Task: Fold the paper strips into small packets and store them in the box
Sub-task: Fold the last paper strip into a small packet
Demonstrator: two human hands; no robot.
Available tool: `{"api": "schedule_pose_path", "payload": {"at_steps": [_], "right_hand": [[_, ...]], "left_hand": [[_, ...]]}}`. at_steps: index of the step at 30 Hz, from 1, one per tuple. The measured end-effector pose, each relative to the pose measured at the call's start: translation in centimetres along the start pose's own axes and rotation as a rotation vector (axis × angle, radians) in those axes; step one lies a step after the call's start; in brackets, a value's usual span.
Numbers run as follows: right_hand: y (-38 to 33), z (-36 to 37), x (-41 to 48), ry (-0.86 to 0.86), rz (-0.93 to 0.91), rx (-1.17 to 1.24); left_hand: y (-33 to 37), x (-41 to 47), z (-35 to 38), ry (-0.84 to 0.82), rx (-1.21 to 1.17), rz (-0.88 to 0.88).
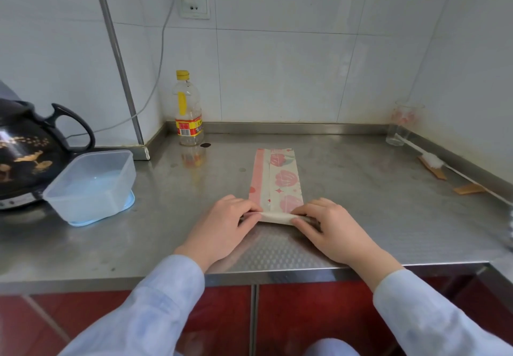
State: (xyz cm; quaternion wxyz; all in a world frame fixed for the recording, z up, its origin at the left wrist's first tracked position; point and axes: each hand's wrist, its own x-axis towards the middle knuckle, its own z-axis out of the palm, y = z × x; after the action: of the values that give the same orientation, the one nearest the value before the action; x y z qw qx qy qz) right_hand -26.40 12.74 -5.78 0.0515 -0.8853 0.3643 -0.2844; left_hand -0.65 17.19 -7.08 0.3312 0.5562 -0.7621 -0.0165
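Observation:
A long paper strip with pink flower prints lies flat on the steel counter, running away from me. Its near end is turned up into a narrow fold. My left hand pinches the left corner of that fold, and my right hand pinches the right corner. A clear plastic box stands open at the left on its light blue lid, apart from the strip; I see nothing inside it.
A black kettle stands at the far left behind the box. A bottle with a yellow cap is at the back wall. A glass and a brush lie at the back right. The counter's front edge runs just below my wrists.

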Motion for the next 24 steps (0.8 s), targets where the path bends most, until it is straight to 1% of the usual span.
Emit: {"api": "schedule_pose_path", "payload": {"at_steps": [3, 7, 10, 16, 18, 20, 22, 24], "right_hand": [[0.4, 0.2, 0.4, -0.023, 0.115, 0.1], [0.8, 0.6, 1.1, -0.045, 0.268, 0.171], [0.6, 1.3, 1.7, -0.026, 0.334, 0.15], [0.3, 2.1, 1.8, 0.072, 0.445, 0.048], [0.2, 2.1, 1.7, 0.08, 0.465, -0.022], [0.1, 2.2, 1.7, 0.093, 0.443, -0.041], [0.1, 2.1, 1.6, 0.121, 0.367, -0.019], [0.0, 1.9, 1.3, 0.142, 0.287, -0.025]], "left_hand": [[0.1, 0.2, 0.2, 0.037, -0.004, -0.056], [-0.3, 0.5, 0.6, 0.016, -0.035, -0.16], [-0.3, 0.5, 0.9, 0.007, -0.002, -0.2], [-0.5, 0.7, 1.1, 0.068, 0.067, -0.225], [-0.5, 0.6, 1.0, 0.089, 0.057, -0.178], [-0.4, 0.6, 0.9, 0.089, 0.087, -0.058], [-0.1, 0.6, 0.6, 0.049, 0.148, 0.073], [0.3, 0.6, 0.4, 0.008, 0.171, 0.105]]}}
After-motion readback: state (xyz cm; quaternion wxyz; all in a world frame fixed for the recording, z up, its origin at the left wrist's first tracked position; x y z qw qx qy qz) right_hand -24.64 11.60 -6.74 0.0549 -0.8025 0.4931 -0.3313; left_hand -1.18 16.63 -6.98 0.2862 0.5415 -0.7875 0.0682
